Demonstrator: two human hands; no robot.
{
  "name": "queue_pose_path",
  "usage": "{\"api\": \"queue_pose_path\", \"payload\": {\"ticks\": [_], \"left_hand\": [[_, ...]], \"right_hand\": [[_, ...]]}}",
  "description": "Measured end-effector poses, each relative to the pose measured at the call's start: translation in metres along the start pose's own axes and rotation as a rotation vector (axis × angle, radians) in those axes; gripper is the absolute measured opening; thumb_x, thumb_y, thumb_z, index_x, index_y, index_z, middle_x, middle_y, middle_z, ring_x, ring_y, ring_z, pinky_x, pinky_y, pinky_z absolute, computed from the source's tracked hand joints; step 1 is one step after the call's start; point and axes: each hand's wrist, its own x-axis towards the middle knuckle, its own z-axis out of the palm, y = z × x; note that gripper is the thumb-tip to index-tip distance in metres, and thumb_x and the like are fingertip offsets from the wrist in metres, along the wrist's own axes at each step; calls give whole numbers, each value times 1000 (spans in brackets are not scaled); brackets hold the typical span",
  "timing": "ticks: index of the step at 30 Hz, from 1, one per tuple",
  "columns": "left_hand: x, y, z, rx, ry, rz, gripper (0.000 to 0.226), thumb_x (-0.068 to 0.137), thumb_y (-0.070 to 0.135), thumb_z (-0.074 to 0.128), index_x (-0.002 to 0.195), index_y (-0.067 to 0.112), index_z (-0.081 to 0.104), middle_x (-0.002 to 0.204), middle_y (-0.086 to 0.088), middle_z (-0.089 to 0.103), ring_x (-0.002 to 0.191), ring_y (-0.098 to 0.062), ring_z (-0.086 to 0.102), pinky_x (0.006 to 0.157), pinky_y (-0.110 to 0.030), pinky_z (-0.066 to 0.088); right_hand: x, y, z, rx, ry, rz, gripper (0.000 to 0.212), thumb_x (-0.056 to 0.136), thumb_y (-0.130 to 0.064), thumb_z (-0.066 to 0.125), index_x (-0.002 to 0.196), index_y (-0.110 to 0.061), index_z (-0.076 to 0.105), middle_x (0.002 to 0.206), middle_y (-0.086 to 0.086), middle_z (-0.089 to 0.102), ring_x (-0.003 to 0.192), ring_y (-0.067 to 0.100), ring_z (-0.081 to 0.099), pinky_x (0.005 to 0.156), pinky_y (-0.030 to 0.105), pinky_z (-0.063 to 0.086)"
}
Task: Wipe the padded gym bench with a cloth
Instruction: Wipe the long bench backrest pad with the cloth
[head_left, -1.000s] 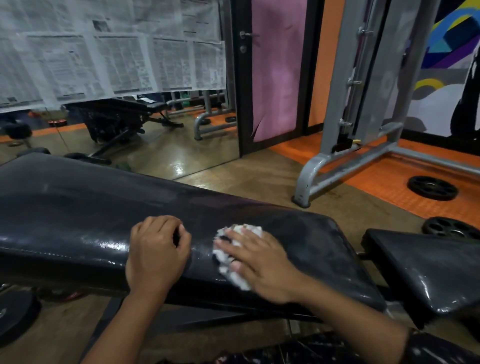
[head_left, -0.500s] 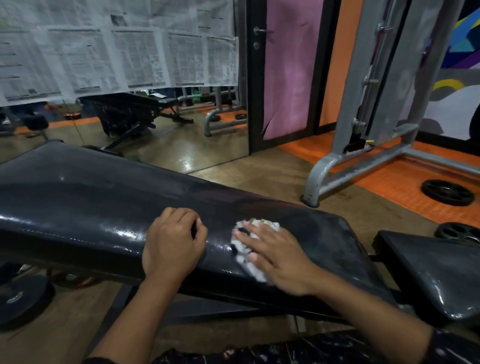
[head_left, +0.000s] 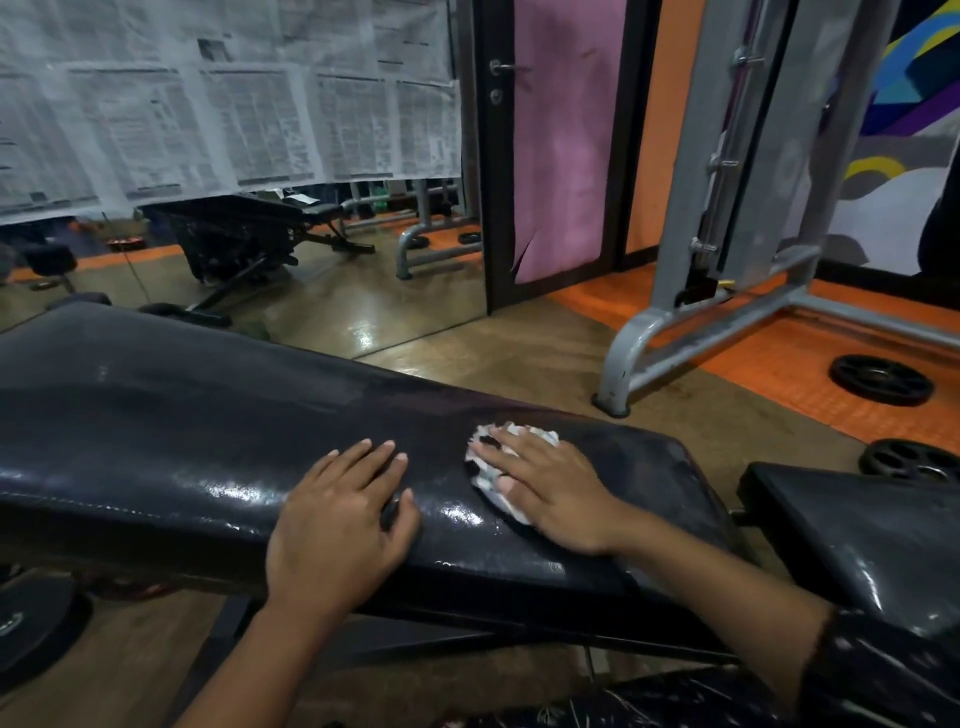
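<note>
cloth (head_left: 511, 470): bunched up flat under the right hand (head_left: 550, 491), on the black bench pad (head_left: 182, 415)
right hand: fingers straight, pressing down on it
left hand (head_left: 340, 519): open, flat on the pad just beside

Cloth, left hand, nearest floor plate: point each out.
cloth (head_left: 540, 435): head view, far edge showing past the right hand's fingers.
left hand (head_left: 340, 512): head view, back of the hand, flat on the bench.
plate (head_left: 906, 461): head view, top face, right of the bench.
</note>
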Motion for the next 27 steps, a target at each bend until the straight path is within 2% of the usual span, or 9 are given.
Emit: {"api": "queue_pose_path", "payload": {"ticks": [2, 6, 11, 14, 17, 19, 21, 25, 27], "left_hand": [[0, 1, 0, 3, 5, -2, 46, 86, 41, 43, 113, 18, 70, 122, 0, 66, 120, -17, 58, 103, -37, 43], [0, 3, -2, 7, -8, -12, 45, 86, 42, 43, 114, 18, 70, 123, 0, 66, 120, -16, 57, 105, -36, 41], [1, 4, -5, 2, -16, -17, 45, 84, 42, 45, 111, 17, 71, 119, 0, 68, 116, -17, 59, 101, -37, 44], [6, 5, -8, 26, -11, -10, 43, 81, 41, 47, 108, 18, 71, 115, 2, 68, 110, -17, 59, 95, -35, 45], [12, 17, -7, 41, 10, -59, 39, 76, 40, 46, 97, 18, 70, 105, 2, 67, 98, -21, 58, 87, -38, 44], [13, 26, -3, 21, 29, -133, 36, 76, 39, 47, 93, 16, 69, 101, 0, 66, 97, -22, 56, 88, -39, 42], [14, 32, 0, -42, 82, -191, 35, 77, 37, 47, 90, 14, 70, 99, -1, 67, 96, -23, 55, 88, -39, 41], [10, 30, 3, -67, 137, -176, 35, 78, 36, 47, 91, 14, 71, 99, -1, 68, 95, -22, 57, 88, -39, 42], [9, 29, 4, -72, 131, -166, 37, 79, 37, 46, 93, 14, 71, 100, -1, 68, 96, -22, 57, 88, -39, 43]], "right_hand": [[10, 36, -3, 3, 15, 78, 70, 83, -75, -5, 144, -53, 20, 159, -15, 19, 147, 12, 16, 119, 41, 14], [61, 65, -14, 59, -52, 438, 66, 85, -72, 9, 145, -50, 23, 158, -19, 19, 146, 16, 21, 118, 48, 15], [41, -22, -2, -2, -32, 161, 52, 95, -57, 13, 146, -50, 19, 160, -16, 11, 148, 18, 9, 117, 51, 9], [-7, -25, 4, 28, -1, 0, 59, 87, -67, 4, 145, -55, 14, 160, -20, 9, 148, 10, 4, 117, 45, 7], [6, 28, -1, 10, 38, 145, 68, 83, -76, 1, 144, -52, 22, 158, -21, 16, 148, 10, 14, 119, 42, 12], [37, 45, -9, 26, -2, 341, 57, 92, -64, 12, 145, -48, 27, 158, -20, 18, 147, 15, 20, 117, 46, 15], [60, 37, -9, -4, -38, 402, 53, 94, -56, 15, 146, -48, 23, 159, -21, 15, 147, 18, 19, 116, 49, 16], [28, -22, 2, 3, -9, 123, 55, 91, -58, 10, 145, -51, 19, 160, -18, 11, 148, 18, 8, 116, 51, 7], [-14, -31, 4, 68, 5, -49, 52, 91, -59, 11, 143, -58, 13, 160, -21, 9, 149, 13, 4, 116, 44, 4]]}}
